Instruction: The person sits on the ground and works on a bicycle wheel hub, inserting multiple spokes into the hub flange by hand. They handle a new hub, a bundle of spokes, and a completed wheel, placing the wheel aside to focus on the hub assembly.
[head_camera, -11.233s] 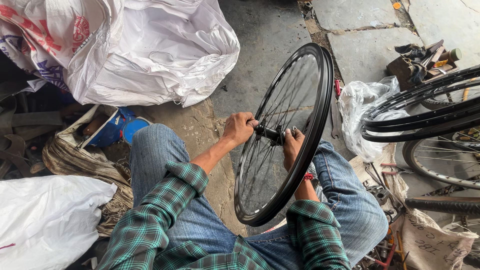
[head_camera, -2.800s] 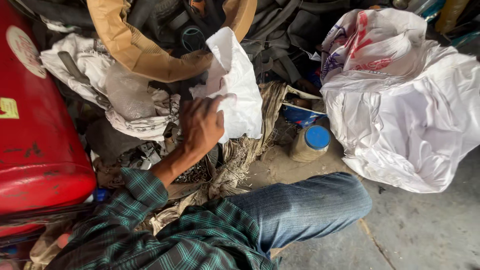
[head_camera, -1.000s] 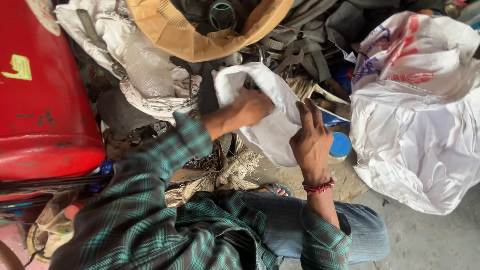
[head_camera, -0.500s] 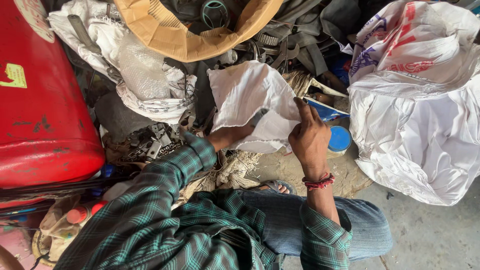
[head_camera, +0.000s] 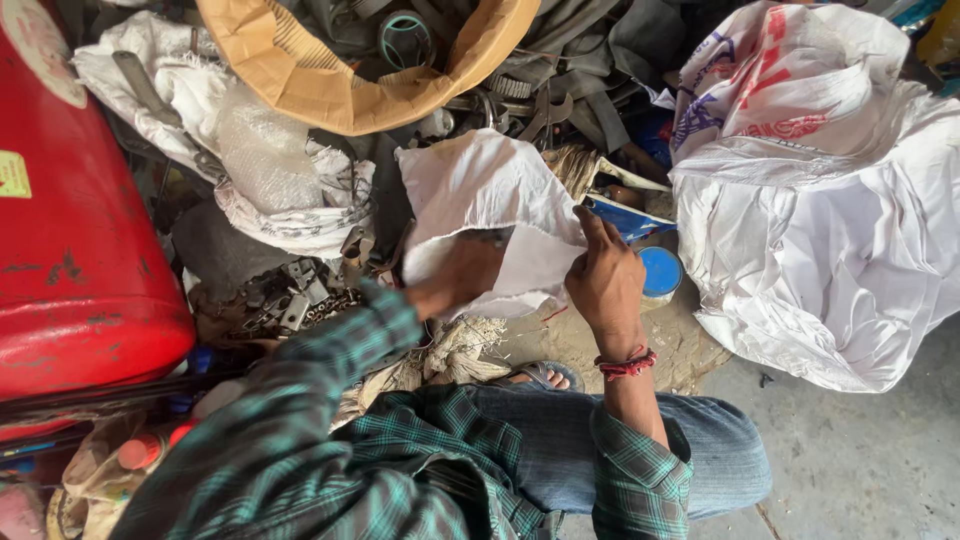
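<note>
A small white woven sack (head_camera: 480, 190) lies among the clutter in front of me with its mouth pulled open. My left hand (head_camera: 462, 275) reaches into that mouth; its fingers are hidden inside, so what they touch does not show. My right hand (head_camera: 603, 282), with a red thread band at the wrist, grips the sack's right edge and holds it apart. Both sleeves are green plaid.
A red metal cylinder (head_camera: 75, 220) lies at left. A torn cardboard box (head_camera: 330, 85) with parts sits at top. A big white sack (head_camera: 830, 210) fills the right. A blue-lidded jar (head_camera: 658, 272), wrenches (head_camera: 545, 112) and loose metal bits (head_camera: 290, 305) surround the small sack.
The view has swung from a bicycle wheel to this pile. Over the last second my right hand took the sack's edge and my left hand went into its mouth.
</note>
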